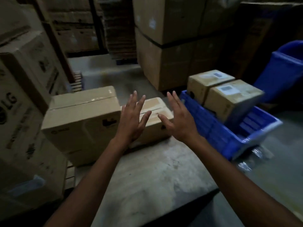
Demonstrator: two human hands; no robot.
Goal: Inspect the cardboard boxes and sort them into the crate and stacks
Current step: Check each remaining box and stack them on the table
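A small taped cardboard box point(153, 104) sat on the concrete floor point(155, 169), directly ahead of the person and pressed against the right side of a larger sealed carton point(82, 118). Its tape seam appeared to run left to right across the view, so its two ends faced the two hands. The left hand point(132, 118) was spread wide with straight fingers over the box's left part, and the right hand point(178, 118), equally wide and holding nothing, was over its near right corner. Neither hand looked clearly closer, and whether either touched the cardboard could not be told. The likely next move was a two-handed lift, with palms closing on opposite ends.

To the right, just beside the small box, lay a blue crate point(213, 128). Two labelled boxes point(232, 97) stood side by side at its far end, leaving its near end free. A blue bin point(282, 71) stood beyond the crate. Tall stacks of cartons point(21, 95) lined the left, and big brown cartons point(172, 54) rose behind.
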